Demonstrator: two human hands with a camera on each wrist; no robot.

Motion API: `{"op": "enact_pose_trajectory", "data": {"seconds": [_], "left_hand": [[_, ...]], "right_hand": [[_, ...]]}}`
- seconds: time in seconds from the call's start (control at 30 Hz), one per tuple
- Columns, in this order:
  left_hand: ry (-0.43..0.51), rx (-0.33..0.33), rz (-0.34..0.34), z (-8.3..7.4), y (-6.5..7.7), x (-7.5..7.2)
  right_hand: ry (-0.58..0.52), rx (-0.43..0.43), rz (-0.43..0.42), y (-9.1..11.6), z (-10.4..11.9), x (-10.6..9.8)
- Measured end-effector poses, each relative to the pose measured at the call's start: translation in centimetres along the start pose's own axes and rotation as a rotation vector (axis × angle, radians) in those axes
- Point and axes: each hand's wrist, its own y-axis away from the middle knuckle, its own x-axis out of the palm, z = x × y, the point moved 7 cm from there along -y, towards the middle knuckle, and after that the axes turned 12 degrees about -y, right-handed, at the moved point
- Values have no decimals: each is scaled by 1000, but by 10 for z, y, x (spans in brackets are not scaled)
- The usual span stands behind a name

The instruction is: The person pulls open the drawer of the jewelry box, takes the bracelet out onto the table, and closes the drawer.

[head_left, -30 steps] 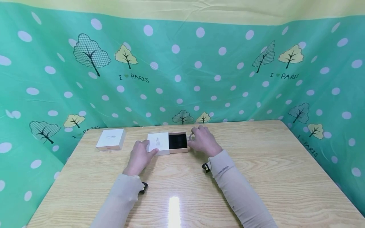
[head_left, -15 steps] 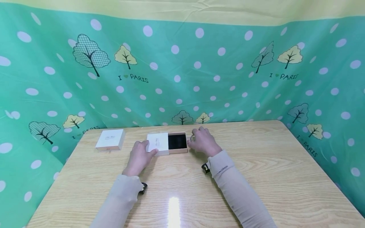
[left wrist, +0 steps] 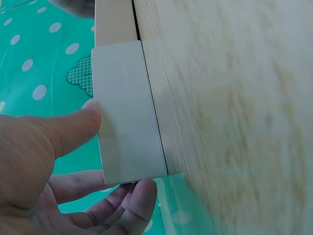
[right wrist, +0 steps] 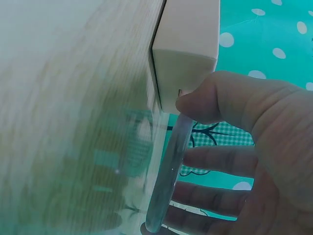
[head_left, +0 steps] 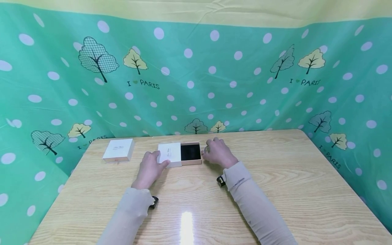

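Note:
A white slide-out gift box point(head_left: 169, 152) lies on the table, its sleeve pushed partway off a tan drawer point(head_left: 191, 162) with a black lining point(head_left: 190, 152). My left hand point(head_left: 150, 169) grips the sleeve's left end; in the left wrist view the thumb point(left wrist: 80, 128) lies along one edge and fingertips touch the end face. At the drawer's right end is my right hand point(head_left: 219, 153). In the right wrist view it holds a smooth greyish bangle point(right wrist: 170, 176), seen edge-on, between thumb and fingers, with the thumb tip point(right wrist: 195, 103) right at the drawer's end face.
A second white box point(head_left: 118, 149), closed, sits at the table's back left. The wooden table point(head_left: 291, 183) reaches back to a green dotted curtain point(head_left: 196, 68) just behind the boxes. A bright light reflection shows near the front middle.
The bangle shows less beside my right hand than a second ago, as the fingers have shifted slightly. The box and my left hand stay in place.

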Motion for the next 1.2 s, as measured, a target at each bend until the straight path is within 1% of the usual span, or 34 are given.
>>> {"op": "enact_pose_trajectory", "data": {"seconds": [0.5, 0.7, 0.97, 1.2], "left_hand": [[-8, -5, -6, 1, -1, 1], [-8, -6, -3, 2, -1, 2], [-6, -16, 3, 1, 0, 2], [-10, -6, -7, 1, -1, 1]], "right_hand": [[28, -4, 39, 0, -1, 7], [50, -8, 43, -1, -2, 9], [46, -11, 39, -2, -2, 10], [62, -14, 41, -2, -1, 11]]}}
